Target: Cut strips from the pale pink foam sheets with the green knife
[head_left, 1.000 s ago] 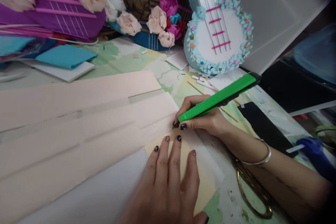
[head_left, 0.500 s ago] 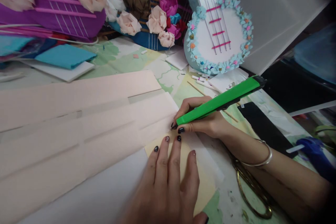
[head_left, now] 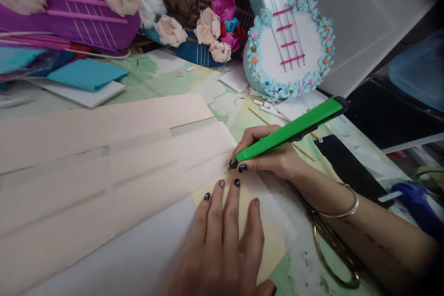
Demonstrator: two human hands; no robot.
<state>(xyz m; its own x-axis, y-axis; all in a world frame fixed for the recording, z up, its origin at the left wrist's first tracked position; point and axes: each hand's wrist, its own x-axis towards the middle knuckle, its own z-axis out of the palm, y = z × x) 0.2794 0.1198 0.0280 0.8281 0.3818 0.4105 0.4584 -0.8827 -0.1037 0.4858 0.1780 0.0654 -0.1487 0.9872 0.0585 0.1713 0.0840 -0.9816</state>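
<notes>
Fingers of the left hand (head_left: 215,259) flat, fingers of the right hand (head_left: 286,162) round a green cutter (head_left: 289,132)

Nearest, at six o'clock, the left hand lies spread and gripping nothing, its fingertips on a yellow sheet (head_left: 272,245). White paper (head_left: 138,254) runs out toward seven. The yellow sheet looks thin and apt to slide, so broad, light pressure beside the edge should hold it best.

Between four and five o'clock, brass-coloured scissors (head_left: 333,249) lie partly beneath the right forearm. Just off centre toward four, the right hand pinches the cutter low, near its tip; the handle slants up toward two. It looks light, rigid and rather smooth, best held by its sides close to the working end. How far any blade is out cannot be told.

Pale pink sheets (head_left: 69,226) spread from seven to ten o'clock, their near edge by the cutter's tip. They look like card: fairly stiff, easily creased, safest lifted by both long edges.

Farther off, between one and two o'clock, leans a flower-trimmed, guitar-shaped piece (head_left: 287,51); its petals look fragile, its neck the better hold.
</notes>
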